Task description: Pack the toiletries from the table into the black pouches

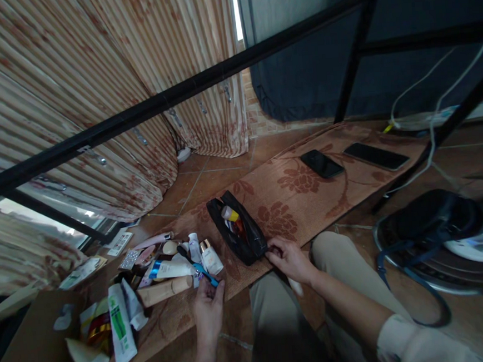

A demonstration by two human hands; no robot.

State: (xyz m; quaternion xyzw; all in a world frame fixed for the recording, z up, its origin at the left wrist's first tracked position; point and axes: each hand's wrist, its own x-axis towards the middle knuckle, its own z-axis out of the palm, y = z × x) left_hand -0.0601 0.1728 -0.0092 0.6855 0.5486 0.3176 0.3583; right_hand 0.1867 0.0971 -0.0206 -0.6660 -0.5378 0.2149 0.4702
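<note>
My left hand (208, 306) pinches the near end of a slim blue-and-black tool (205, 273), perhaps a brush, which lies over several cosmetics. My right hand (289, 260) has its fingertips closed on the near end of a black zip pouch (251, 230). The pouch gapes along its top, and a small bottle with a yellow band (229, 214) shows inside with other items. Right by my left hand are a gold-capped bottle (210, 257), a small white tube (193, 246), a blue-and-white tube (171, 269) and a beige tube (165, 290).
Two phones, one smaller (322, 163) and one larger (376, 156), lie on the flowered cloth (301, 193). A green-and-white tube (121, 327) and a cardboard box (36, 331) are at left. A black metal bar (184, 96) crosses behind. A dark strapped bag (432, 216) stands at right.
</note>
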